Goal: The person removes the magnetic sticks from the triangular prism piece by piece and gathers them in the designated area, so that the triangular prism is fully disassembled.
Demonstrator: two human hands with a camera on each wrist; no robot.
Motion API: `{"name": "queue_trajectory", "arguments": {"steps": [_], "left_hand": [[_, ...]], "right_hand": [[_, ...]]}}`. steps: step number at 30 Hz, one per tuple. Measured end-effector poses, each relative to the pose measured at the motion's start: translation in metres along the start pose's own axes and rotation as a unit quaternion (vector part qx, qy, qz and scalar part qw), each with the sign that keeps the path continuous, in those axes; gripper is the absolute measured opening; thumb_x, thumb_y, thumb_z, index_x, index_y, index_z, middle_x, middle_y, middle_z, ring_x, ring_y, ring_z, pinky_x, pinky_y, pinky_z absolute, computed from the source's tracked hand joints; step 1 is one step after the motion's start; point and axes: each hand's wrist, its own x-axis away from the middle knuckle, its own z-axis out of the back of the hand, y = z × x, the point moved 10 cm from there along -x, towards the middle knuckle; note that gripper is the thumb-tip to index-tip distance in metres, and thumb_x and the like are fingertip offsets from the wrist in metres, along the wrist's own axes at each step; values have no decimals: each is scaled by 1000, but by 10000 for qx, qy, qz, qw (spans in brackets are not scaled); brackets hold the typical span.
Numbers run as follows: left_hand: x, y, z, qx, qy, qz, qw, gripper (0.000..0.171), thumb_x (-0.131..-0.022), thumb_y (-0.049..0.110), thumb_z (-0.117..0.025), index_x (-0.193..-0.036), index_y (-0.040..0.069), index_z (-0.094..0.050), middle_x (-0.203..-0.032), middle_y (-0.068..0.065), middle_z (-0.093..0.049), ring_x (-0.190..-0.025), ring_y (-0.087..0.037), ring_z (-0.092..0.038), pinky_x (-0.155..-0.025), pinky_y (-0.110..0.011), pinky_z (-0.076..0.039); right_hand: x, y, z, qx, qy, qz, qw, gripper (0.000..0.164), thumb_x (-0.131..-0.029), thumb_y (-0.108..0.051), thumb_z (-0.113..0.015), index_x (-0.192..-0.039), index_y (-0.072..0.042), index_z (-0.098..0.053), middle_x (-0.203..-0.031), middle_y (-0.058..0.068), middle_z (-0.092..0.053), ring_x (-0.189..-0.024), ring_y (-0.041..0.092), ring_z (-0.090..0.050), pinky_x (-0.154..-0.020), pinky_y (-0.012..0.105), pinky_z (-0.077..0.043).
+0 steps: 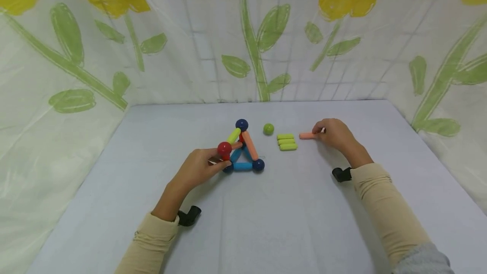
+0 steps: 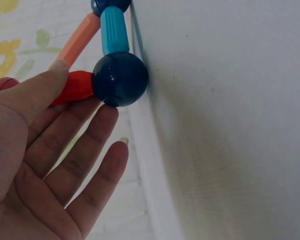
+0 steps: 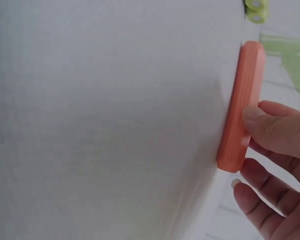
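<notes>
My left hand (image 1: 195, 167) pinches a short red rod (image 2: 75, 88) between thumb and fingers. The rod stands on a dark blue ball (image 2: 121, 80) and carries a red ball (image 1: 224, 148) on top. This corner belongs to a ball-and-rod frame with a triangle of blue rods (image 1: 242, 166) at its base. Another dark blue ball (image 1: 242, 125) tops the frame's far corner, where a long salmon rod (image 1: 250, 145) and a lime rod (image 1: 233, 135) meet. To the right, my right hand (image 1: 335, 134) grips a loose salmon rod (image 3: 242, 105) lengthwise, low over the table.
Between the frame and my right hand lie 3 lime rods (image 1: 287, 142) side by side. A lime green ball (image 1: 268, 129) sits behind them. The white table (image 1: 289, 215) ends at a hanging sheet (image 1: 171, 71) with painted flowers.
</notes>
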Motion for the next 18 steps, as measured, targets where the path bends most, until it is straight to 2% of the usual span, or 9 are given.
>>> {"name": "queue_trajectory", "arguments": {"steps": [3, 7, 10, 12, 13, 15, 18], "left_hand": [[-2, 1, 1, 6, 22, -43, 10000, 25, -92, 19, -76, -110, 2, -73, -98, -5, -75, -90, -20, -72, -77, -35, -61], [-1, -1, 0, 12, -4, 15, 10000, 25, -91, 20, -76, -109, 2, -73, -98, -5, -75, -90, -20, -72, -77, -35, -60], [-1, -2, -1, 41, -29, 64, 10000, 25, -91, 19, -76, -109, 2, -73, -98, -5, -75, -91, -19, -72, -77, -35, -60], [-1, -2, -1, 77, -27, 64, 9999, 24, -91, 18, -76, -109, 2, -73, -99, -5, -75, -91, -19, -72, -77, -35, -60], [0, -2, -1, 76, -20, 62, 9999, 24, -91, 18, -76, -109, 2, -73, -99, -5, -75, -91, -19, -72, -77, -35, -60], [-1, -2, -1, 68, -13, 47, 10000, 23, -91, 17, -76, -108, 2, -74, -99, -5, -75, -91, -19, -72, -77, -35, -60], [-1, -2, -1, 31, -11, 52, 10000, 23, -91, 17, -76, -109, 2, -74, -99, -5, -75, -91, -19, -72, -78, -35, -60]], "right_hand": [[-3, 0, -1, 58, 80, 1, 10000, 12, -90, -2, -72, -102, 1, -76, -103, 18, -72, -94, 35, -62, -82, 50, -51], [-3, -9, -3, -41, 223, -80, 9997, 27, -92, -11, -74, -114, 4, -71, -111, 21, -69, -101, 38, -61, -88, 52, -50], [-1, -33, -3, -558, 502, 78, 9971, 31, -94, -13, -72, -118, 6, -67, -112, 21, -68, -101, 37, -62, -86, 51, -51], [0, -57, -7, -1198, 588, 311, 9906, 28, -96, -12, -68, -118, 6, -67, -109, 20, -69, -98, 34, -63, -84, 48, -52], [1, -69, -11, -1670, 501, 385, 9839, 27, -97, -12, -66, -118, 6, -66, -109, 20, -69, -97, 34, -64, -82, 48, -53], [0, -95, -22, -2594, 188, 476, 9644, 29, -100, -14, -63, -119, 7, -64, -109, 19, -68, -97, 33, -65, -82, 46, -55], [-2, -127, -45, -3778, -470, 202, 9245, 36, -104, -19, -57, -127, 9, -58, -117, 23, -65, -105, 35, -63, -89, 43, -55]]}}
